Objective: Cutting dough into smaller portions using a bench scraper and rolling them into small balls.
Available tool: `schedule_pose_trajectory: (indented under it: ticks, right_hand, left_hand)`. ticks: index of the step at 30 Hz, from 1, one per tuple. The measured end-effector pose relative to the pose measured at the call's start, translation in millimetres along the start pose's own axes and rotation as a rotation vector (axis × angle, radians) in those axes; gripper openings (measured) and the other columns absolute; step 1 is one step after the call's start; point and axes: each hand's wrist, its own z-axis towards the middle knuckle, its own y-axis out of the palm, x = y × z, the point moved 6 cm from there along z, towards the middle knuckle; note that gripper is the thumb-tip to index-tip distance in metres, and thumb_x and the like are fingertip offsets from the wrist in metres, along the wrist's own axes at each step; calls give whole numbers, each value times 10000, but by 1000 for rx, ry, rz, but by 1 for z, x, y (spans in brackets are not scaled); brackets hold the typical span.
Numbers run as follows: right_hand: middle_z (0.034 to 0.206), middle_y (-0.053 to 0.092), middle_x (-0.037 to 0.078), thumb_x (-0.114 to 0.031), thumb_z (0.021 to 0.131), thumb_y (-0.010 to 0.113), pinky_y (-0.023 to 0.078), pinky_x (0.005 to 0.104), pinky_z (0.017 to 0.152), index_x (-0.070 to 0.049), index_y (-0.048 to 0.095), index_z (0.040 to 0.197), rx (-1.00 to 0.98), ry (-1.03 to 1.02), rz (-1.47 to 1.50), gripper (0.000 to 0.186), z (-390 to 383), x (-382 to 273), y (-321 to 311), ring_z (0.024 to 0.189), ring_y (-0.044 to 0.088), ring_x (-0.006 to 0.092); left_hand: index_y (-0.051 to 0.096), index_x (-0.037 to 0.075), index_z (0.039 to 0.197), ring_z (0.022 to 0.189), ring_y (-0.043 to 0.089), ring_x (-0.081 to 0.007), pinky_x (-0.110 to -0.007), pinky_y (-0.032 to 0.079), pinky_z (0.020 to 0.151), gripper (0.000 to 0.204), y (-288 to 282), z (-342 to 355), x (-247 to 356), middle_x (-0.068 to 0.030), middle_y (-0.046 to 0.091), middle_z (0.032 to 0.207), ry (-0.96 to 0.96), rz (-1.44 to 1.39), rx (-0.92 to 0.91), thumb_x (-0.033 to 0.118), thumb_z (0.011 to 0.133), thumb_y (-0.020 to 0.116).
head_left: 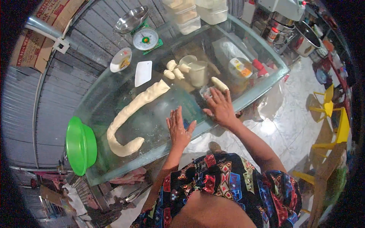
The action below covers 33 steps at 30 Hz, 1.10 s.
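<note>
A long rope of pale dough (pixel 127 111) lies on the glass table, curved like a hook, left of my hands. My left hand (pixel 179 131) is over the table near its front edge, fingers stretched up and thumb apart, with nothing in it. To the right, my right hand (pixel 221 109) spreads flat, palm down, its fingertips by a short roll of dough (pixel 219 84). Whether they touch the roll I cannot tell. A small clear piece, perhaps plastic (pixel 205 91), shows beside those fingers. Farther back, several cut dough pieces (pixel 176 71) sit in a cluster by a translucent cup (pixel 198 74).
A white scraper (pixel 143 74) lies behind the rope. Beyond stand a green dial scale (pixel 146 39), a bowl (pixel 121 60) and stacked plastic tubs (pixel 189 26). A green basin (pixel 81 146) is at the table's left end. A round container (pixel 240 67) and red-handled item (pixel 260 67) sit right.
</note>
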Motion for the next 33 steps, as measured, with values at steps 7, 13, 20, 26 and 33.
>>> schedule_pose_trajectory:
  ticks: [7,13,20,26,33]
  right_hand:
    - [1246,481,93,-278,776,652,273,532,953,-163,509,1212,62,-24,165,474,1,41,2,1154,450,286]
    - [1344,414,87,-361,837,569,259,569,974,-206,354,1367,61,142,-51,592,26,87,24,1247,374,281]
    - [1413,344,106,-445,881,482,172,609,1028,-184,379,1347,-19,344,-148,543,29,107,46,1323,278,278]
    - [1390,353,137,-470,866,490,161,596,1035,-155,457,1271,67,480,-186,514,33,139,46,1310,284,309]
    - [1283,445,98,-364,719,669,243,483,1006,-153,531,1143,3,260,-197,493,32,142,42,1206,377,308]
  left_hand:
    - [269,82,1390,1287,296,-390,-551,145,1058,765,17,10,-2,-211,390,1337,3,-14,11,462,806,586]
    - [269,86,1389,1286,298,-385,-553,143,1058,746,31,15,7,-190,407,1332,27,-10,12,456,818,574]
    - [310,78,1365,1259,332,-401,-550,171,1047,724,21,13,-1,-206,431,1303,17,-296,82,407,802,624]
    - [352,77,1344,1269,314,-388,-542,178,1049,684,-42,-28,-37,-215,442,1284,-158,15,162,340,786,648]
    - [443,77,1297,1292,290,-354,-540,107,1080,616,-29,-45,-53,-193,433,1305,-127,307,76,437,814,570]
